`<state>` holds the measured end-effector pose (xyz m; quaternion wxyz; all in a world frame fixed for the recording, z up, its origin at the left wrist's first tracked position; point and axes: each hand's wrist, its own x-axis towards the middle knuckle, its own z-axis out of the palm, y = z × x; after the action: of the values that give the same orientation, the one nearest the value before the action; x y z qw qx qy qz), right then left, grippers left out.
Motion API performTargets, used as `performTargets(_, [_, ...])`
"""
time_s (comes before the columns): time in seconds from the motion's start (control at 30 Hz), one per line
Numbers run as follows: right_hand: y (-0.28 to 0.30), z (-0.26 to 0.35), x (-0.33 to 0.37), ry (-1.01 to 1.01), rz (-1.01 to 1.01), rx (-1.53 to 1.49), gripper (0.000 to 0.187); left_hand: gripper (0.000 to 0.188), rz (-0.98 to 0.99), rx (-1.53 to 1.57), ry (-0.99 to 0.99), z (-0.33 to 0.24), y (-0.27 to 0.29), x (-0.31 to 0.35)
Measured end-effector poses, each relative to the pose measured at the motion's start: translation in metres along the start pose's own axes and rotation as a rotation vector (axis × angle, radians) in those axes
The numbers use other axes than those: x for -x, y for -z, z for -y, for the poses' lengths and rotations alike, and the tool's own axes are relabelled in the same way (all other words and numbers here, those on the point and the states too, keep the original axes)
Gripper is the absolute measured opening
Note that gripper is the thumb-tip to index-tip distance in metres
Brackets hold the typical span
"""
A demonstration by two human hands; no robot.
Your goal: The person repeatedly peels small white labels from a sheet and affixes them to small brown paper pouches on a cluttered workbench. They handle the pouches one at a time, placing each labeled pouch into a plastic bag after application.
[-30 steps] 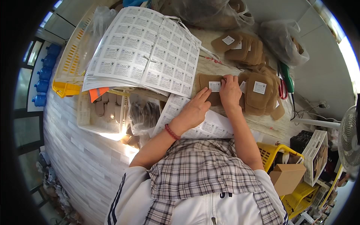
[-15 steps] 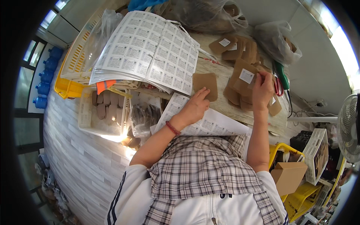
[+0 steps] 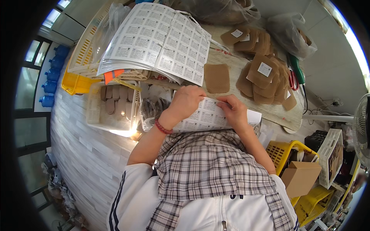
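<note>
A sheet of printed white labels (image 3: 203,116) lies across my lap at the table's near edge. My left hand (image 3: 186,102) is closed on its far edge, fingers curled. Thumb and fingers of my right hand (image 3: 233,111) pinch at the same edge, a little to the right; whether a label is lifting there is too small to see. Just beyond the sheet, one plain brown pad (image 3: 217,78) rests flat on the table. To its right sits a heap of similar brown pads (image 3: 263,87), the top one bearing a white label.
A thick stack of label sheets (image 3: 148,42) covers the table's left side. Labelled pads (image 3: 252,41) overlap at the back, near plastic bags (image 3: 291,32). Red-handled scissors (image 3: 293,81) and a green-handled tool (image 3: 297,69) lie right. Crates (image 3: 92,115) stand below left, a yellow basket (image 3: 279,152) right.
My right hand has left the labelled pad on the heap and come back to the label sheet. My left hand has moved off the plain pad onto the sheet's edge.
</note>
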<state>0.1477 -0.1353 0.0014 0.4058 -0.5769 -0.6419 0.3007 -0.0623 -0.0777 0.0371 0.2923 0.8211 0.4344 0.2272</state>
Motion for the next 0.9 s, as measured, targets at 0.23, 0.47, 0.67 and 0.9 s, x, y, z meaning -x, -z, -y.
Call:
performTargets(0.23, [-0.012,0.006,0.004,0.336,-0.158,0.255,0.02,0.013,0.102,0.164,0.245,0.011,0.009,0.007])
performTargets(0.47, [-0.02,0.002,0.003,0.466,-0.229,0.369,0.021,0.012,0.088,0.167,0.259,0.018,0.001,0.003])
performTargets(0.67, [-0.022,0.0,0.002,0.519,-0.226,0.216,0.023,0.013,0.116,0.189,0.279,0.016,0.0,-0.002])
performTargets(0.9, [-0.003,0.0,0.004,0.122,-0.219,-0.521,0.005,0.009,0.096,-0.008,0.292,0.016,-0.01,-0.006])
